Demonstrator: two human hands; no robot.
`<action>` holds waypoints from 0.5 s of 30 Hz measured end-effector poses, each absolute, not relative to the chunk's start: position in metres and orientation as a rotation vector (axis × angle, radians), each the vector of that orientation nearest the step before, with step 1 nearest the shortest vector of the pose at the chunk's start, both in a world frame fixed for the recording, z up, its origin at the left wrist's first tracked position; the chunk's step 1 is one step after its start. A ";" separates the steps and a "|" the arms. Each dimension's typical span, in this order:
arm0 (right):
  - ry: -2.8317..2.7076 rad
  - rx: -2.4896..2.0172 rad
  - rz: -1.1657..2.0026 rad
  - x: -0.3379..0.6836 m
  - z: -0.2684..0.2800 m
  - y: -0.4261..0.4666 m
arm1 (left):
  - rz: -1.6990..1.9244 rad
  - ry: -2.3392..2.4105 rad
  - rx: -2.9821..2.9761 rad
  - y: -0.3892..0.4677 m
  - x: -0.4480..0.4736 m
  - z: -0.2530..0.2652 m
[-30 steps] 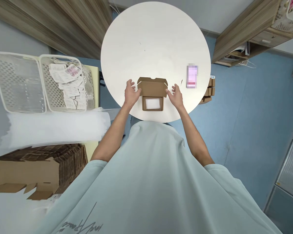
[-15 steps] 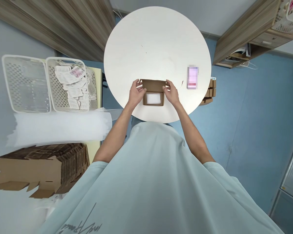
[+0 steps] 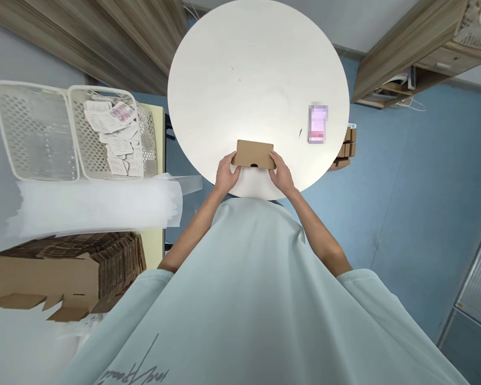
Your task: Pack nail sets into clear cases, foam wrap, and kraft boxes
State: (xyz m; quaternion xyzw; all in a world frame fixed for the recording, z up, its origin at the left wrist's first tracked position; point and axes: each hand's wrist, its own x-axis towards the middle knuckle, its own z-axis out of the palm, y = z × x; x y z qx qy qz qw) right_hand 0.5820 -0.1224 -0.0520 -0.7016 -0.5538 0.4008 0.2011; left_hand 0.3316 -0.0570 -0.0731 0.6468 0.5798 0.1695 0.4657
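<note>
A small brown cardboard box (image 3: 255, 153) rests on the round white table (image 3: 256, 69) near its front edge, its lid folded down. At the box's left end, my left hand (image 3: 226, 173) grips the side between fingers and thumb. My right hand (image 3: 281, 173) holds the opposite end in the same way, fingertips on the lid's edge. A dark half-round notch shows at the middle of the near edge. Whatever lies inside the box is hidden under the lid.
A phone with a blurred screen (image 3: 317, 124) lies to the right on the table. Leftward are a white basket of printed packets (image 3: 118, 133), a second basket (image 3: 34, 133), white wrapping sheets (image 3: 96, 206) and stacked flat cardboard (image 3: 44, 275). Small brown boxes (image 3: 344, 149) stand beyond the table's right edge.
The lid, raised before with a white item visible inside, is now folded down over the box. My hands have moved down, nearer to me, along the box's ends.
</note>
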 end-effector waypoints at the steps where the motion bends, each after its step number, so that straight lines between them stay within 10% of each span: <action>1: -1.554 -1.963 1.132 0.582 -0.054 -0.127 | 0.388 1.423 1.613 -0.062 0.329 -0.073; 15: -1.570 -2.203 1.186 0.574 -0.044 -0.159 | 0.244 1.467 1.680 -0.103 0.326 -0.065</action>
